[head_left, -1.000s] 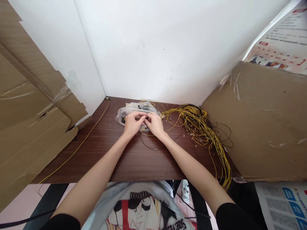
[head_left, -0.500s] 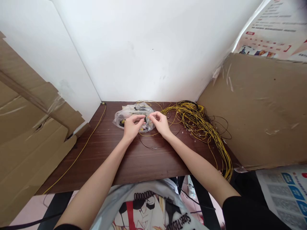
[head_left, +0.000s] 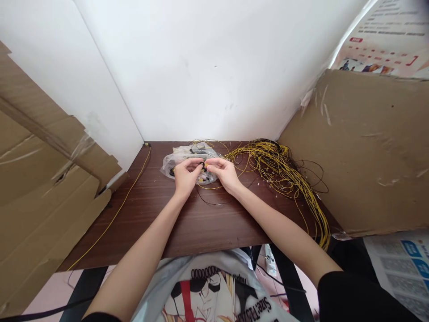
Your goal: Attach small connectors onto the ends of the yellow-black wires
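Over a clear plastic bag [head_left: 167, 166] of small black and yellow parts, my two hands meet fingertip to fingertip. My left hand [head_left: 187, 175] pinches a small black piece [head_left: 203, 165] between thumb and forefinger. Between the fingertips of my right hand [head_left: 225, 172] is a small orange-yellow piece [head_left: 207, 165], right against the black one. Whether the two pieces are joined is too small to tell. Thin yellow and dark wires [head_left: 211, 188] loop around and below the hands.
A large bundle of yellow wires [head_left: 284, 167] lies on the right of the brown table [head_left: 214, 228] and hangs over its front edge. One yellow wire [head_left: 127, 197] runs along the left. Cardboard panels [head_left: 365, 156] flank both sides, with a white wall [head_left: 208, 71] behind.
My right fingertips have moved left, bringing the orange-yellow piece up against the black piece in my left hand. The gap between my hands has closed. The view has shifted slightly.
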The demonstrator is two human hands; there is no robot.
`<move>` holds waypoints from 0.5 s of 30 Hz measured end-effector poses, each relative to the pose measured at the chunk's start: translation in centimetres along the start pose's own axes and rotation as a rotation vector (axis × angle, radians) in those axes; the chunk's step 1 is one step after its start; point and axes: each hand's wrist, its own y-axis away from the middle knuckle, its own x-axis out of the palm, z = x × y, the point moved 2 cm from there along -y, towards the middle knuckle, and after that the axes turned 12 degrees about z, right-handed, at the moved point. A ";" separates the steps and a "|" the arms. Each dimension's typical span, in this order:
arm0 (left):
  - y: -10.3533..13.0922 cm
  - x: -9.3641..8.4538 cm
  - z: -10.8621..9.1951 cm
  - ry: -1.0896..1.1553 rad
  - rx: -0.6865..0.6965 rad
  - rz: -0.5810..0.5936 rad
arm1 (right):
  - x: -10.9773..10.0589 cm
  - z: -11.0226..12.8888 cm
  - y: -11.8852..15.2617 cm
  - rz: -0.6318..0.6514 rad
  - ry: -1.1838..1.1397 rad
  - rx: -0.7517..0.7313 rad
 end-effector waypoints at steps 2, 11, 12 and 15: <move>0.0 0.0 -0.2 0.031 -0.002 -0.011 | 0.2 -0.2 0.0 0.003 -0.105 0.021; 0.2 0.3 -0.5 0.096 0.009 -0.028 | 0.2 -0.3 -0.2 -0.018 -0.263 0.064; 0.2 0.4 -0.6 0.087 0.012 -0.026 | 0.1 -0.2 -0.2 -0.017 -0.258 0.065; 0.3 0.5 -0.7 0.039 0.026 -0.028 | 0.1 -0.2 -0.3 -0.007 -0.243 0.068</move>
